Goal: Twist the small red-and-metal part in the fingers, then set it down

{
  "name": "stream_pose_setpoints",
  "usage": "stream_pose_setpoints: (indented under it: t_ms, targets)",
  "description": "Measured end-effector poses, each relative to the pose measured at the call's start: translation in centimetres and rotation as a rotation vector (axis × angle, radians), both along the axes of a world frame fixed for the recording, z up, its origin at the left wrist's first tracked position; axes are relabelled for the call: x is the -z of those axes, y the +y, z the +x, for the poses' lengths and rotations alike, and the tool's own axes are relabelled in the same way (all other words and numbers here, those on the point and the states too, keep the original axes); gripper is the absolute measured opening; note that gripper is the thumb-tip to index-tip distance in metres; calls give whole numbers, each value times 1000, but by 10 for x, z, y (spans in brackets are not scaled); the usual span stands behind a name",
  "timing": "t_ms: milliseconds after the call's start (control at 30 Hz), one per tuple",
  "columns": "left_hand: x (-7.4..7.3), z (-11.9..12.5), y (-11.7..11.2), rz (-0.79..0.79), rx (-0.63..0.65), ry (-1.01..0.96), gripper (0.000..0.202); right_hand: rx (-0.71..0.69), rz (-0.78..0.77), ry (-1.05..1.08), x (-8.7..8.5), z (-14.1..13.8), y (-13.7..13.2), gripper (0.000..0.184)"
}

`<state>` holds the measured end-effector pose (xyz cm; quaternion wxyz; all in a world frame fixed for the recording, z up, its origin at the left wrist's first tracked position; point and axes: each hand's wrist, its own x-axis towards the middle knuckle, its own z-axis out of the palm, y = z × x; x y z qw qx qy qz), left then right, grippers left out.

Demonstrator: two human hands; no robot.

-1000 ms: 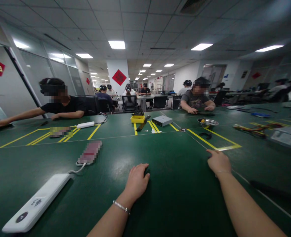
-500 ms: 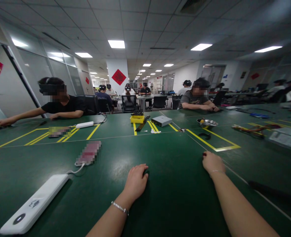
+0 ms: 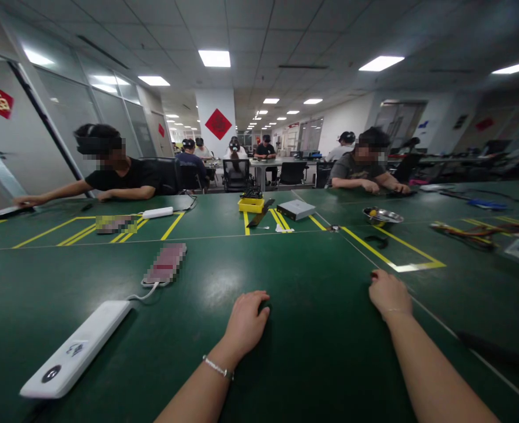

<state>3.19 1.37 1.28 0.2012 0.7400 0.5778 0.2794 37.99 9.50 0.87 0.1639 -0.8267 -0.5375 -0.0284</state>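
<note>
My left hand (image 3: pixel 247 317) rests on the green tabletop near the middle, with a bracelet at the wrist. Its thumb stands apart from the loosely bent fingers, and it holds nothing. To the right, my right hand (image 3: pixel 389 292) also lies on the table, its fingers curled in and mostly hidden beneath it. No object shows in it. Left of my left hand is a long white power bank (image 3: pixel 80 346), joined by a short white cable (image 3: pixel 147 295) to a phone (image 3: pixel 166 264) whose screen is blurred out.
Yellow tape outlines mark the far half. There stand a yellow box (image 3: pixel 251 205) of dark items, a grey metal box (image 3: pixel 295 209), a steel bowl (image 3: pixel 382 216) and cable bundles (image 3: pixel 466 234). Two people (image 3: pixel 109 173) (image 3: pixel 362 167) sit across the table.
My view has turned slightly, so the tabletop things sit a little further right in the picture. Both my hands stay resting on the table.
</note>
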Motion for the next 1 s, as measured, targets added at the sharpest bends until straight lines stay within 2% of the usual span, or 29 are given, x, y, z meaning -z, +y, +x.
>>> stream_pose_setpoints:
  t_ms: [100,200,300,433,533,667,767,833,867,967,1000]
  targets:
    - [-2,0,-2,-10,-3,-20,27,-43,70,-9,-5,-8,-3,36]
    - [-4,0,-5,-51,-23,-61,28,-212,162,31,-13,-34,-10,32]
    - [-5,-1,-8,-117,-49,-133,32,-470,214,150,-22,-81,-24,26]
    - [-7,-2,-14,-160,-37,-220,36,-863,211,280,-27,-151,-53,18]
    - [-9,-2,-17,-173,13,-296,31,-1009,188,309,-24,-190,-73,15]
    - [-11,0,-18,-183,47,-324,22,-1085,135,348,-19,-209,-89,18]
    - [-10,-2,-20,-258,17,-414,23,-1153,68,380,-23,-197,-85,29]
    - [-10,-6,-24,-358,-5,-553,26,-1098,65,321,-28,-173,-73,35]
    - [-11,-9,-28,-398,-18,-615,28,-1003,76,259,-29,-156,-65,36]
    - [-15,-17,-40,-468,-39,-763,29,-531,77,32,-25,-96,-40,34]
    - [-17,-19,-43,-471,-86,-817,30,-365,62,-25,-21,-76,-33,37]
